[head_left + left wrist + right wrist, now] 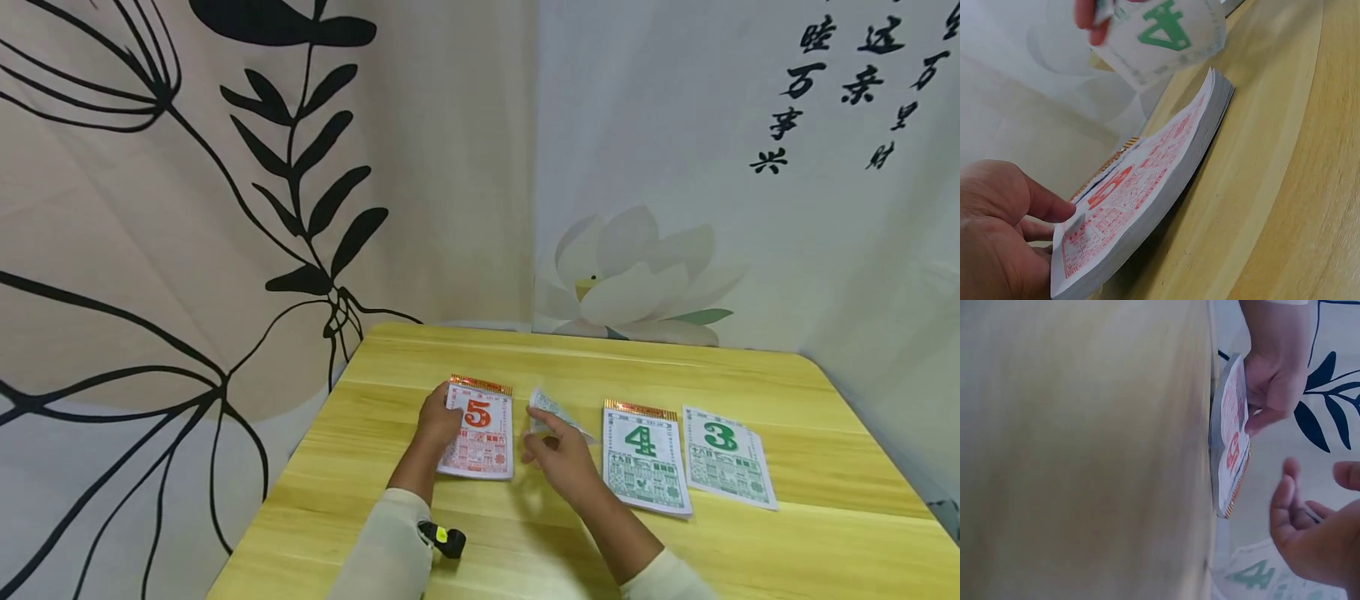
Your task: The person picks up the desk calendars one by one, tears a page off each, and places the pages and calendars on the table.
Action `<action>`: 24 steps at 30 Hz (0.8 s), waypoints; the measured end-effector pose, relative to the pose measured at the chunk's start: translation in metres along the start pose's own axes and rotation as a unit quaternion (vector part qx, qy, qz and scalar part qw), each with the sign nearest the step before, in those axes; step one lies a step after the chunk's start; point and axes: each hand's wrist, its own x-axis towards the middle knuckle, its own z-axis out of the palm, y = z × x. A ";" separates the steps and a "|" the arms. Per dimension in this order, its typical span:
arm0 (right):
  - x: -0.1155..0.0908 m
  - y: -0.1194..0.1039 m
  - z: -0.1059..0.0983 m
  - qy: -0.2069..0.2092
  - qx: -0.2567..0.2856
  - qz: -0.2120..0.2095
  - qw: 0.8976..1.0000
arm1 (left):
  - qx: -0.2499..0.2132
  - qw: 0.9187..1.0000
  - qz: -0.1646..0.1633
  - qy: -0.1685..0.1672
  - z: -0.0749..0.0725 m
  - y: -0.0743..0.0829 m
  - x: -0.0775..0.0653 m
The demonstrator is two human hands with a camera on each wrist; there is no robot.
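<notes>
On the left part of the table lies a tear-off calendar [480, 429] showing a red 5, with an orange-gold binding strip along its top. My left hand [438, 421] grips its left edge, thumb on the top page; in the left wrist view the thick block of pages [1135, 206] tilts up on that side. Just right of it, my right hand [558, 458] holds a loose calendar sheet [553, 407] with a green 4, which shows clearly in the left wrist view. In the right wrist view this sheet [1254, 575] hangs partly hidden behind the right hand [1316, 537].
Right of my right hand lies a second tear-off calendar [645, 458] showing a green 4. Beside it is a loose sheet [723, 457] with a green 3. The wooden table [847, 542] ends at printed curtains [450, 167] behind it.
</notes>
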 end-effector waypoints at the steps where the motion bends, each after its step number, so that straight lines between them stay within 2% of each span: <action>1: -0.001 0.002 0.001 -0.007 0.007 0.010 1.000 | 0.000 1.000 -0.002 0.000 0.000 -0.001 0.000; 5: -0.001 0.007 0.006 -0.039 0.063 0.070 0.995 | 0.007 1.000 -0.003 0.001 -0.001 -0.003 0.001; 9: 0.000 0.009 0.006 -0.072 0.107 0.111 0.985 | 0.018 1.000 -0.004 0.006 0.000 -0.002 0.001; 18: -0.004 0.015 0.009 -0.111 0.157 0.154 0.969 | 0.074 0.997 0.005 0.032 -0.001 -0.003 0.001; 24: -0.006 0.015 0.012 -0.123 0.165 0.160 0.965 | 0.079 0.996 0.004 0.033 0.000 -0.002 0.000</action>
